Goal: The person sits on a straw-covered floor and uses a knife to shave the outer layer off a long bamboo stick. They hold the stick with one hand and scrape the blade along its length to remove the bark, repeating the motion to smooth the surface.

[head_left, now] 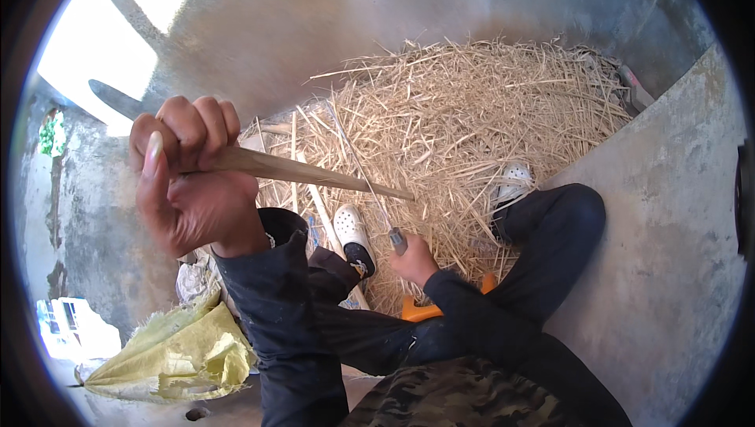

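Your left hand [193, 171] has its fingers closed around a wooden stick [307, 173], held above the pile of pale strips [472, 112]; your right hand [417, 262] grips a thin-bladed knife [399, 241]. Plenty of strips already lie loose, but the stick remains whole; what's left, I can't tell.

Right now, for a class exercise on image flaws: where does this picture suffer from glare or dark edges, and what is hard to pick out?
Head view: bright patches at upper left wash out to white; head view: corners fall to black; head view: the thin pale rod above the right hand blends into the straw.
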Demonstrator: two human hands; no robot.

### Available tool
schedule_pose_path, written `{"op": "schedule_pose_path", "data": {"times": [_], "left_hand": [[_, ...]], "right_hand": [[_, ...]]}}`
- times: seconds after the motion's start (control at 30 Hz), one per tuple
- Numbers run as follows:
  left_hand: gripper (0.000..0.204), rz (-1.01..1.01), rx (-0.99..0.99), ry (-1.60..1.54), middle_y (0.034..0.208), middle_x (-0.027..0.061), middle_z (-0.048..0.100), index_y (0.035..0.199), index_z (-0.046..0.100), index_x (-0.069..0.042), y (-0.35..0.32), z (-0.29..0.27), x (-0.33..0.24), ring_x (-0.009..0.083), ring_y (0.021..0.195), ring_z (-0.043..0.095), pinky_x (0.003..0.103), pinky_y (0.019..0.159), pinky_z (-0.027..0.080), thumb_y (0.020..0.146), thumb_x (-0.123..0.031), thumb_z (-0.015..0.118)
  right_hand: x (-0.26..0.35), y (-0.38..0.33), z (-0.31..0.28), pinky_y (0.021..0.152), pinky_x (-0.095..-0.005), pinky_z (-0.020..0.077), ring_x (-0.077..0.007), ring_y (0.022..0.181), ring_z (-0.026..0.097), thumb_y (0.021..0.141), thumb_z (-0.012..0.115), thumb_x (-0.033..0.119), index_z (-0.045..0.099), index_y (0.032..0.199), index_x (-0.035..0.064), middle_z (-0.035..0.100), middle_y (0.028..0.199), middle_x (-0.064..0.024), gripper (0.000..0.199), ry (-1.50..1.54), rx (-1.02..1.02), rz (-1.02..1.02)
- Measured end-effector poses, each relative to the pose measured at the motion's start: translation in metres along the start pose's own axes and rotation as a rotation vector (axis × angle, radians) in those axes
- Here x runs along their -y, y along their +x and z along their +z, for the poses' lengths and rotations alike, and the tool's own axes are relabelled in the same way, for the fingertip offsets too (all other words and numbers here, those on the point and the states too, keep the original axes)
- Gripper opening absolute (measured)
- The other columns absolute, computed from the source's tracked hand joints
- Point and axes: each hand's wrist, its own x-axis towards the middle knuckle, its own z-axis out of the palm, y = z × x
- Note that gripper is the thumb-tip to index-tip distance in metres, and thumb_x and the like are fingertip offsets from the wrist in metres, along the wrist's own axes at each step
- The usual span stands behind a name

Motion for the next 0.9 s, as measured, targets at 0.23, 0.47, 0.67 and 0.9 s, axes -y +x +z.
{"op": "schedule_pose_path", "data": {"times": [0.23, 0.47, 0.67, 0.9], "left_hand": [[0.024, -0.011, -0.032, 0.019, 0.059, -0.0001, 0.026, 0.067, 0.029, -0.013, 0.002, -0.023, 0.000, 0.0106, 0.051, 0.025, 0.028, 0.051, 0.022, 0.081, -0.024, 0.045], [0.023, 0.031, -0.076, 0.086, 0.059, -0.0002, 0.026, 0.066, 0.029, -0.014, 0.010, -0.014, 0.006, 0.0102, 0.051, 0.026, 0.028, 0.051, 0.022, 0.080, -0.024, 0.045], [0.022, 0.014, -0.110, 0.069, 0.059, -0.0002, 0.027, 0.066, 0.029, -0.014, 0.000, -0.025, 0.003, 0.0108, 0.052, 0.027, 0.027, 0.053, 0.023, 0.077, -0.025, 0.045], [0.023, 0.044, -0.307, 0.241, 0.058, 0.0011, 0.028, 0.066, 0.029, -0.013, 0.014, -0.017, 0.009, 0.0121, 0.051, 0.029, 0.028, 0.052, 0.025, 0.078, -0.026, 0.043]], "right_hand": [[0.101, -0.021, -0.004, 0.066, -0.0418, 0.0490, -0.0382, 0.071, 0.063, 0.070, 0.059, 0.010, 0.059, 0.090, -0.0029, 0.062, 0.075, -0.0225, 0.023, -0.084, 0.142, -0.030], [-0.009, 0.004, -0.012, 0.063, -0.0413, 0.0487, -0.0378, 0.068, 0.062, 0.072, 0.058, 0.009, 0.058, 0.090, -0.0021, 0.062, 0.072, -0.0215, 0.021, -0.251, 0.037, 0.129], [0.099, -0.024, -0.004, 0.065, -0.0411, 0.0489, -0.0361, 0.071, 0.063, 0.071, 0.060, 0.010, 0.058, 0.088, -0.0034, 0.062, 0.074, -0.0222, 0.022, -0.095, 0.212, -0.066], [-0.009, -0.004, -0.002, 0.067, -0.0422, 0.0489, -0.0378, 0.074, 0.063, 0.071, 0.061, 0.012, 0.058, 0.091, -0.0038, 0.063, 0.078, -0.0232, 0.026, -0.191, 0.034, 0.220]]}}
